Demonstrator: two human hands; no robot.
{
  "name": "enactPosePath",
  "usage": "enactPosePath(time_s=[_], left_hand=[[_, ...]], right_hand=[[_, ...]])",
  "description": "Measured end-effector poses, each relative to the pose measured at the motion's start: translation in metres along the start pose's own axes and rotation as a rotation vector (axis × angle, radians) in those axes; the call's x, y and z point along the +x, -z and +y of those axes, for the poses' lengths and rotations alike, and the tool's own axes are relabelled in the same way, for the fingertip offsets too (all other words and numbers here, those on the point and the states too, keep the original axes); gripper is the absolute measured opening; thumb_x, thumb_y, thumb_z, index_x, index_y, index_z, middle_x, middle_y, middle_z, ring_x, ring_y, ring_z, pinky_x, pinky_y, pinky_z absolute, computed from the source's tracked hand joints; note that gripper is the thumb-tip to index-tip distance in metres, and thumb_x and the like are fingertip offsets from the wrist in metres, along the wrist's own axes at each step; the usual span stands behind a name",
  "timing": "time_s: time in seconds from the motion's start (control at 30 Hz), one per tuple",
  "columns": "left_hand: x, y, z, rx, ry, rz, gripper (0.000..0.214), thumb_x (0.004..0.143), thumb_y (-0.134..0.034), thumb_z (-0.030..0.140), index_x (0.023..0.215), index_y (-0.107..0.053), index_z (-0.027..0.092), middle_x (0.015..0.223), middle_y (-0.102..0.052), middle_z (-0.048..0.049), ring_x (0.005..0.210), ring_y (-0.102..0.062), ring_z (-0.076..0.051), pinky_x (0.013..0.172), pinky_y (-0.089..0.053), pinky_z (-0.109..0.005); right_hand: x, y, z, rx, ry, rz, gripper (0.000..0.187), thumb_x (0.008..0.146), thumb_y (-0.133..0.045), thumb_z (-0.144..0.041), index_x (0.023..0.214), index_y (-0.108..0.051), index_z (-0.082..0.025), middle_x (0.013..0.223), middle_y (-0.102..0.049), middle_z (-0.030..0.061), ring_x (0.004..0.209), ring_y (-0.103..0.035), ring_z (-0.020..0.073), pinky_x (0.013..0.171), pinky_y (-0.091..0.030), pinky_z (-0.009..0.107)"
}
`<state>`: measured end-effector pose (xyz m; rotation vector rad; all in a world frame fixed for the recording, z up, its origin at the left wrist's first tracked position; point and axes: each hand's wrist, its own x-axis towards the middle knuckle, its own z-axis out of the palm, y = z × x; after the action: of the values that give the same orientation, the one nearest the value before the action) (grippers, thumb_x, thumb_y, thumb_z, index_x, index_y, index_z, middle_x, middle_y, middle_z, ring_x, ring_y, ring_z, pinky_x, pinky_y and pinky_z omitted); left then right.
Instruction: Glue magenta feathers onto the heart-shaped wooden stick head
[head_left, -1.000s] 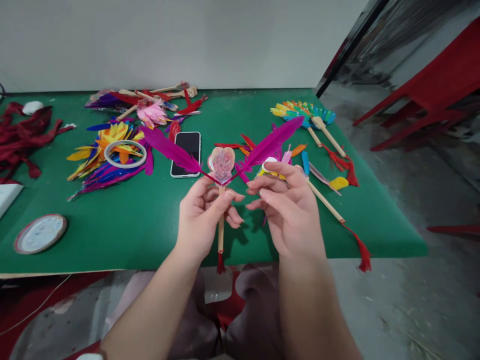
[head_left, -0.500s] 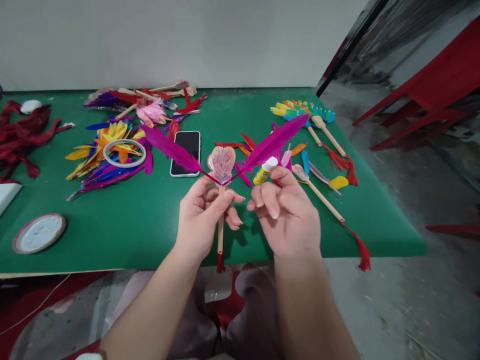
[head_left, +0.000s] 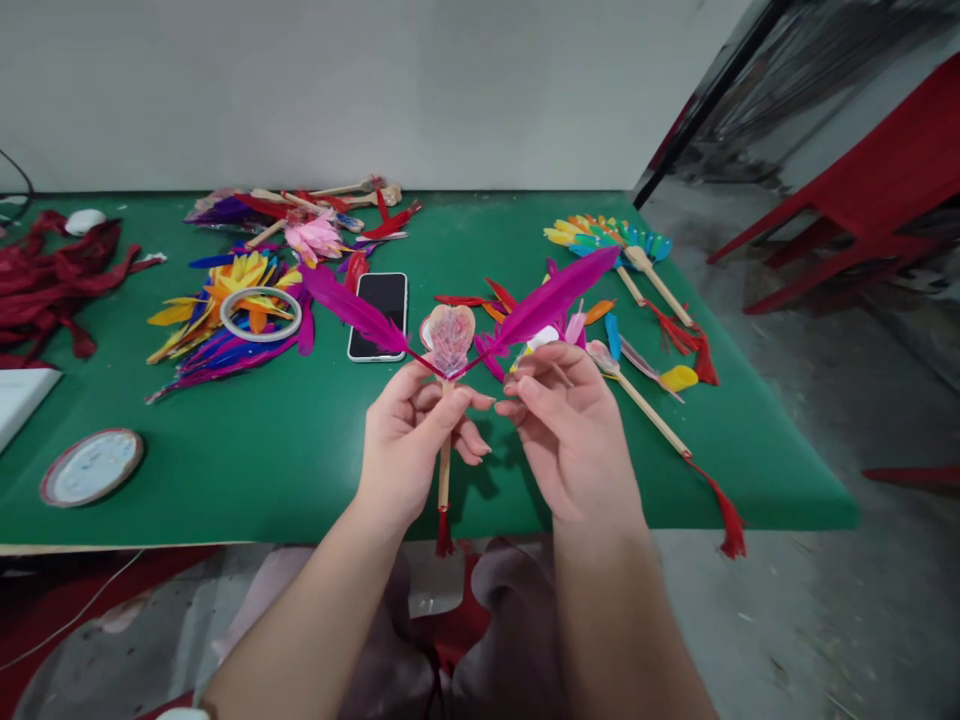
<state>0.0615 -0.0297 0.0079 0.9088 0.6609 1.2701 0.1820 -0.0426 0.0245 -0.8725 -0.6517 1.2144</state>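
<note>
My left hand (head_left: 415, 437) is closed on the wooden stick (head_left: 444, 475) of a small fan with a heart-shaped head (head_left: 449, 336) and a red tassel at its foot. Two magenta feathers (head_left: 556, 295) spread left and right from the base of the head. My right hand (head_left: 571, 425) is curled just right of the stick, fingertips near the feather base, and holds a small glue stick (head_left: 541, 338) with a white cap that is mostly hidden behind the fingers.
The green table (head_left: 247, 450) carries a black phone (head_left: 378, 314), a tape ring (head_left: 259, 313) on a heap of coloured feathers, a finished multicoloured feather fan (head_left: 611, 240), loose feathers, a round lid (head_left: 90, 467) and red cloth (head_left: 45, 280). A red chair (head_left: 862, 200) stands at right.
My right hand turned the glue stick up into view, then lowered it behind its fingers and moved its fingertips back to the feather base. The left hand kept the fan still.
</note>
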Motion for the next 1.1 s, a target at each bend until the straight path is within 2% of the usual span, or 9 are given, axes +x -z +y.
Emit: enactPosePath(time_s=[0.17,0.37,0.47,0.57,0.7,0.9,1.1], left_hand=[[0.0,-0.001,-0.002,0.033,-0.005,0.032,0.019,0.076,-0.065,0.026,0.089,-0.054,0.016,0.071,-0.069,0.001,0.044,-0.061,-0.007,0.039,-0.05,-0.013],[0.004,-0.001,-0.006,0.044,0.033,0.157,0.025,0.071,-0.068,0.03,0.083,-0.053,0.015,0.077,-0.072,-0.004,0.054,-0.066,-0.011,0.048,-0.054,-0.017],[0.006,-0.002,-0.007,0.022,0.066,0.19,0.027,0.07,-0.07,0.03,0.082,-0.052,0.015,0.076,-0.072,-0.004,0.054,-0.065,-0.01,0.049,-0.054,-0.017],[0.005,-0.004,-0.008,0.0,0.089,0.161,0.027,0.07,-0.07,0.031,0.081,-0.051,0.014,0.072,-0.071,-0.0026,0.052,-0.064,-0.01,0.048,-0.053,-0.017],[0.003,-0.006,-0.011,-0.004,0.098,0.121,0.024,0.071,-0.068,0.03,0.077,-0.051,0.015,0.065,-0.067,0.0008,0.049,-0.061,-0.008,0.042,-0.049,-0.014],[0.0,-0.004,-0.014,0.022,0.13,0.074,0.021,0.073,-0.067,0.03,0.075,-0.051,0.016,0.065,-0.064,0.0031,0.043,-0.053,-0.004,0.033,-0.041,-0.011],[-0.001,-0.005,-0.014,0.069,0.122,0.063,0.022,0.074,-0.065,0.032,0.074,-0.05,0.016,0.063,-0.061,0.0034,0.039,-0.047,-0.002,0.031,-0.036,-0.01]], right_hand=[[0.001,0.0,0.003,-0.121,0.001,0.07,0.011,0.061,-0.073,-0.017,0.069,-0.068,-0.021,0.061,-0.063,-0.0045,0.052,-0.057,0.0061,0.053,-0.052,0.018],[0.001,0.002,0.01,-0.258,0.049,0.115,0.007,0.067,-0.071,-0.026,0.071,-0.071,-0.02,0.059,-0.063,-0.002,0.049,-0.053,0.0065,0.047,-0.048,0.019],[0.003,0.003,0.013,-0.291,0.083,0.152,0.014,0.071,-0.068,-0.031,0.065,-0.07,-0.018,0.054,-0.059,-0.0021,0.045,-0.049,0.0061,0.042,-0.045,0.018],[0.006,0.003,0.016,-0.305,0.082,0.169,0.014,0.068,-0.071,-0.032,0.068,-0.07,-0.018,0.052,-0.057,-0.0031,0.045,-0.048,0.0064,0.041,-0.044,0.018],[0.007,0.001,0.017,-0.335,0.081,0.158,0.019,0.064,-0.074,-0.034,0.073,-0.068,-0.019,0.059,-0.061,-0.0025,0.051,-0.055,0.0085,0.043,-0.046,0.019],[0.003,-0.003,0.017,-0.339,0.109,0.143,0.018,0.066,-0.072,-0.033,0.069,-0.064,-0.017,0.058,-0.061,-0.0033,0.049,-0.057,0.0087,0.046,-0.048,0.021],[0.001,-0.007,0.016,-0.371,0.133,0.184,0.015,0.067,-0.071,-0.028,0.065,-0.061,-0.018,0.059,-0.062,-0.0045,0.047,-0.056,0.0076,0.047,-0.049,0.02]])
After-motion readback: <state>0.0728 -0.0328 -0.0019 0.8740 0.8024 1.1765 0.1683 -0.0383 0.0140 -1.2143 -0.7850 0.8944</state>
